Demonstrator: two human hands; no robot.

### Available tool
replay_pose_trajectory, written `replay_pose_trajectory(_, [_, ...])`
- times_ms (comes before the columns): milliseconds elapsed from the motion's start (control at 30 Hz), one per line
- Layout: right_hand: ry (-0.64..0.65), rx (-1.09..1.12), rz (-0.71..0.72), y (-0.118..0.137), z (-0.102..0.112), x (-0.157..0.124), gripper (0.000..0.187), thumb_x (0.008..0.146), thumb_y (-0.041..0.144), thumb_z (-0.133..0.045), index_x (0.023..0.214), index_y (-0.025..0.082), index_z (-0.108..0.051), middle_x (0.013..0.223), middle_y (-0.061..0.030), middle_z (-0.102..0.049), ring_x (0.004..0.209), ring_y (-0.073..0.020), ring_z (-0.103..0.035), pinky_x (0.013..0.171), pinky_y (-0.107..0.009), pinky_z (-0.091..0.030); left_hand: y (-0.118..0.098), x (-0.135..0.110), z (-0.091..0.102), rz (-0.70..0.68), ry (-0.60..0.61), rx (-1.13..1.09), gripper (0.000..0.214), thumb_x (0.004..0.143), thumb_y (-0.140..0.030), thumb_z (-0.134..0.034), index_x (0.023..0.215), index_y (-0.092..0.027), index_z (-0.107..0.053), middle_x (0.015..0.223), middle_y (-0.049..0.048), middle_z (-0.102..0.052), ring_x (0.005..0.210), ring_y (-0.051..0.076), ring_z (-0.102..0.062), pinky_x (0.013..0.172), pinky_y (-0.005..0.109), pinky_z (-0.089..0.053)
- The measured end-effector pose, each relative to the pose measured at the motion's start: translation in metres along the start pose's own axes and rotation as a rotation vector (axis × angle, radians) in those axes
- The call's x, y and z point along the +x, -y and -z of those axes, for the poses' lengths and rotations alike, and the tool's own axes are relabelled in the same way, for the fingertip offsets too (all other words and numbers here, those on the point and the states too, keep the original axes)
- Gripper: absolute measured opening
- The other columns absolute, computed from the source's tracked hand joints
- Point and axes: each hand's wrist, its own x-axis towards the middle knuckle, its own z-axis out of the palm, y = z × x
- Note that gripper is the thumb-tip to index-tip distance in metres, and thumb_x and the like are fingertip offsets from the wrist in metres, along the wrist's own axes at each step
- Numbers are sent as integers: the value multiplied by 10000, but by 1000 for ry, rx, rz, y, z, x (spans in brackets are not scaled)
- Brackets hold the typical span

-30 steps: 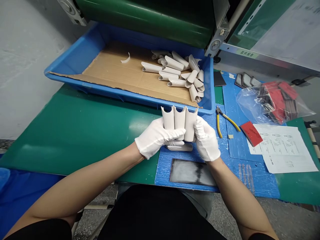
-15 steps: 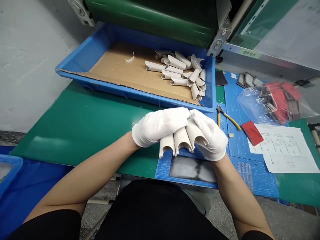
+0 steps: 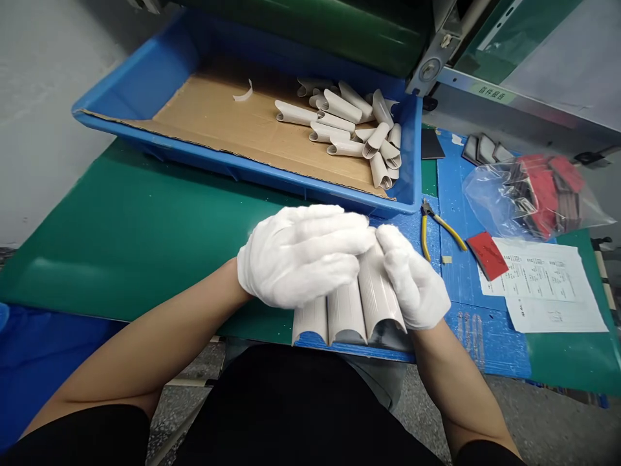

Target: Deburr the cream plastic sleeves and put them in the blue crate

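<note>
- Head view: gloved left hand (image 3: 298, 257) and right hand (image 3: 412, 275) closed on three white tubes (image 3: 347, 312), lower middle of frame, resting on blue mat (image 3: 485, 343)
- Risk: a slackened grip could let the tubes splay or slide off the mat's near edge

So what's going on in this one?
A person in white gloves is handling three curled, ribbed off-white strips lying side by side on a blue corrugated mat. The left hand lies across them and the right hand presses against their side. More strips lie heaped on cardboard in a blue tray.
</note>
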Motion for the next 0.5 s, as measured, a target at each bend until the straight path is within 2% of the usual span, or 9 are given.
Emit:
replay_pose_trajectory(100, [-78,-55,-59,-6,-1,-3,432,1026,659,-587,1249,369,-816,1393,0,-774,1478,-330,-615,1155,-503,-626,-2,-2,-3,-26,24,83,219,632,-323,-974,733,-278,-785,1123,60,-819,1319,421,-677,1131,556,-573])
replay_pose_trajectory(167, [-102,-72,-45,-7,-1,-3,426,1044,636,-563,1259,366,-813,1386,-6,-778,1463,-325,-630,1149,-516,-630,-7,-3,-8,-15,6,66,201,635,-309,-974,753,-285,-813,1123,53,-827,1346,428,-665,1139,556,-576])
replay_pose_trajectory(267, [-106,-48,23,-1,-1,-2,352,1052,570,-591,1267,394,-807,1397,21,-773,1420,-299,-669,1131,-481,-647,-16,-4,-17,52,-27,-30,150,679,-210,-922,791,-270,-843,1134,54,-828,1402,410,-644,1129,533,-590])
replay_pose_trajectory(400, [-111,-84,-46,8,1,-2,363,1011,550,-676,1332,413,-776,1458,27,-738,1466,-307,-627,1204,-493,-596,-25,-4,-22,181,-71,-151,208,730,-86,-816,849,-252,-861,1151,55,-829,1473,398,-601,1091,517,-623])
replay_pose_trajectory(500, [-90,-38,-34,7,1,-4,371,1018,561,-656,1357,447,-756,1492,48,-715,1464,-292,-629,1207,-475,-594,-33,0,-23,232,-70,-216,273,712,-8,-797,851,-234,-858,1155,67,-833,1508,397,-572,1112,482,-624])
